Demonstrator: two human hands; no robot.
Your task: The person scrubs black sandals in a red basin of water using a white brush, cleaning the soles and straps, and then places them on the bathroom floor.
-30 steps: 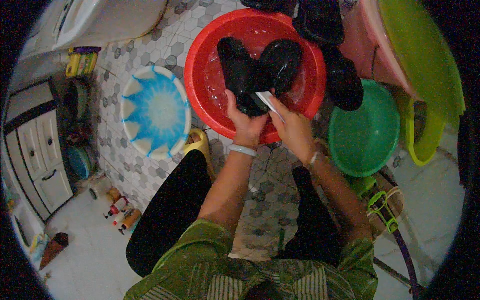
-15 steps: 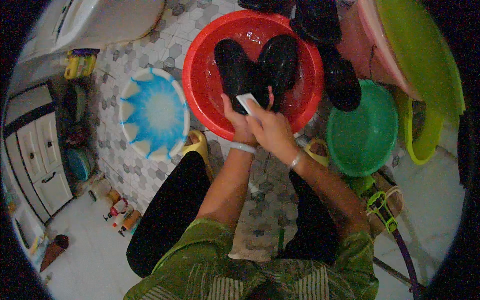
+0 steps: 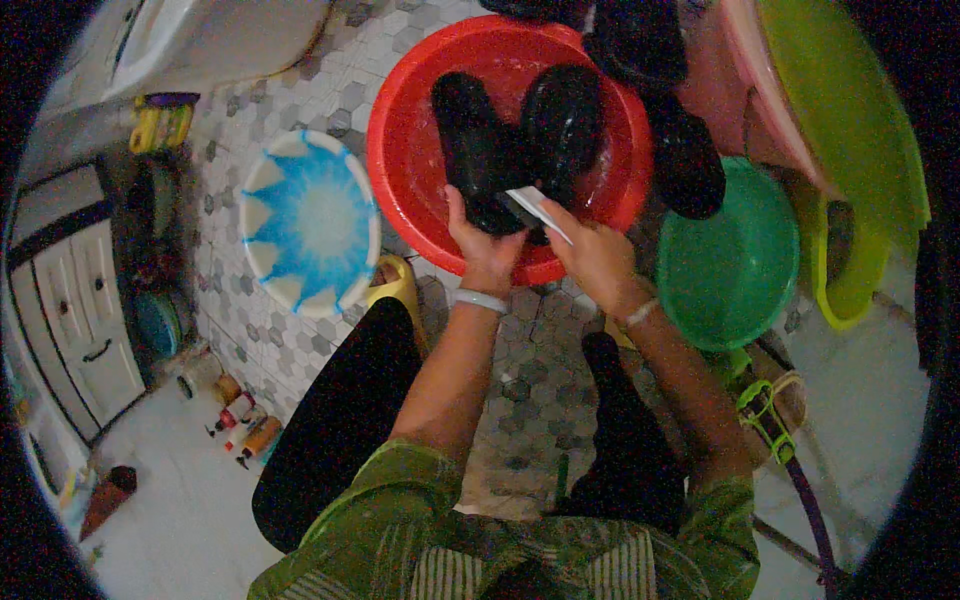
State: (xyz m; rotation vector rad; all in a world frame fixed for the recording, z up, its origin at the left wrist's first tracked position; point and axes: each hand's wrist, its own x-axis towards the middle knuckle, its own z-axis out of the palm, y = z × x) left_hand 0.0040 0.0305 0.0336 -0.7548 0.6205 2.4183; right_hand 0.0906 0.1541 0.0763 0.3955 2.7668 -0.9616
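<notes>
A red basin (image 3: 388, 185) holds two wet black shoes, both dark and dimly lit. My left hand (image 3: 484, 250) cups the near end of the left black shoe (image 3: 468, 125), thumb up along its side. In my right hand (image 3: 598, 258) is a white-backed scrubbing brush (image 3: 541, 212), gripped by its near end. Its far end lies against the near part of that shoe, on the right side. The other black shoe (image 3: 560, 115) rests in the basin to the right, untouched, its near end partly hidden behind the brush.
Left of the basin stands a blue-and-white basin (image 3: 318, 225); a green basin (image 3: 728, 260) is on the right. More black footwear (image 3: 685, 160) lies at the red basin's right rim. Several bottles (image 3: 245, 425) stand on the floor at left. A purple hose (image 3: 812, 505) runs at lower right.
My right hand and the brush have shifted right and slightly nearer, away from my left hand. The left hand still cups the shoe and has turned a little.
</notes>
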